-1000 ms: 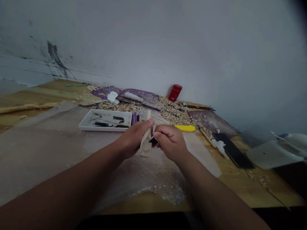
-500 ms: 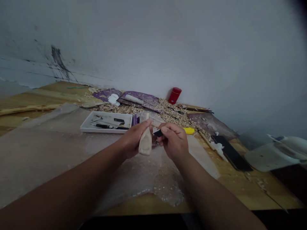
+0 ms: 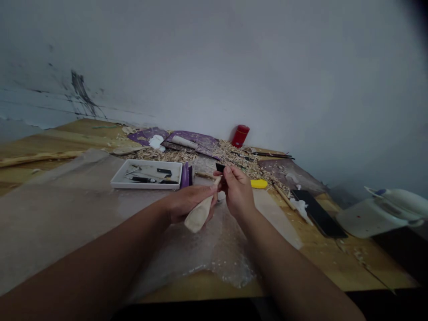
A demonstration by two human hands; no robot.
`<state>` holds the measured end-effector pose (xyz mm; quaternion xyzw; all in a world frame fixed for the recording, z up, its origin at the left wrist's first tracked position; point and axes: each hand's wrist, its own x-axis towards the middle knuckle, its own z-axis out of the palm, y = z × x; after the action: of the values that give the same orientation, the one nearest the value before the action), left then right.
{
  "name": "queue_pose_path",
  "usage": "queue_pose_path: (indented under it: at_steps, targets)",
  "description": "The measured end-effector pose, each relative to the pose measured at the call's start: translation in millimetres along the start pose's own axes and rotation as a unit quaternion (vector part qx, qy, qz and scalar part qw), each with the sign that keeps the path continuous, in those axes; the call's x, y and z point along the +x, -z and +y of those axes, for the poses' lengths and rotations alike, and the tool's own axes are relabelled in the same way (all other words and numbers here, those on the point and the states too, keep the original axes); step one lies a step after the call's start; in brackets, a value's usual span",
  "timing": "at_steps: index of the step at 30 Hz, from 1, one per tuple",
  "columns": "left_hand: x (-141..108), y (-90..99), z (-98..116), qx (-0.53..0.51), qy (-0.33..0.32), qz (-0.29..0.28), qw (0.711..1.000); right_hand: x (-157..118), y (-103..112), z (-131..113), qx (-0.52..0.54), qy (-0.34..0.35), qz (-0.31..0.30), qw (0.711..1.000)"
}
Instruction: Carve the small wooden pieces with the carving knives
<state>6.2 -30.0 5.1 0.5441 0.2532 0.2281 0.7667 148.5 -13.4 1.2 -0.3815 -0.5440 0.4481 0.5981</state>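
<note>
My left hand (image 3: 183,200) is wrapped round a pale wooden spoon (image 3: 198,217). Its broad bowl end points down toward me, while the narrow handle slants up and away to the right. My right hand (image 3: 239,189) pinches a small flat black blade (image 3: 220,167) between thumb and fingers, close above the handle's far end. Whether the blade touches the wood I cannot tell. Both hands are close together above a translucent plastic sheet (image 3: 83,214). Some fingers of the left hand are hidden behind the spoon.
A white tray (image 3: 115,178) with blades and a craft knife lies left of the hands. Wood shavings (image 3: 230,156) pile up behind, near a red canister (image 3: 240,136). To the right are a yellow handle (image 3: 259,183), a dark phone (image 3: 319,214) and a white container (image 3: 361,218).
The spoon has tilted, its bowl end swinging down and left and its handle leaning right. My right hand has moved slightly up and left, raising the blade to the handle.
</note>
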Motion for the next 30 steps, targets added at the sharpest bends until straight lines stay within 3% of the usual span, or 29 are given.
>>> queue_pose_path:
  at_steps: [7, 12, 16, 19, 23, 27, 30]
  targets:
    - [0.6, -8.5, -1.5, 0.012, 0.016, 0.010, 1.000, -0.1, -0.8, -2.2, -0.201, 0.093, 0.060, 0.973]
    - [-0.1, -6.1, 2.4, 0.056, -0.008, 0.024, 0.998, 4.4, 10.0, -4.8, -0.233, 0.141, 0.158, 0.949]
    - [4.7, 0.7, 4.8, 0.152, -0.064, 0.169, 0.972, 9.6, 22.2, -3.6, -0.236, 0.149, 0.192, 0.941]
    - [8.8, 5.6, 5.7, 0.137, -0.102, 0.282, 0.944, 10.6, 25.3, -3.4, -0.256, 0.157, 0.183, 0.936]
    - [11.5, 10.5, 5.7, 0.037, -0.161, 0.352, 0.921, 8.4, 22.4, -4.5, -0.299, 0.161, 0.134, 0.931]
    - [11.0, 11.7, 6.5, -0.021, -0.200, 0.380, 0.903, 4.7, 17.3, -3.3, -0.330, 0.168, 0.100, 0.924]
    - [9.8, 6.0, 6.9, -0.085, -0.208, 0.351, 0.909, 3.7, 13.9, 1.5, -0.339, 0.164, 0.088, 0.922]
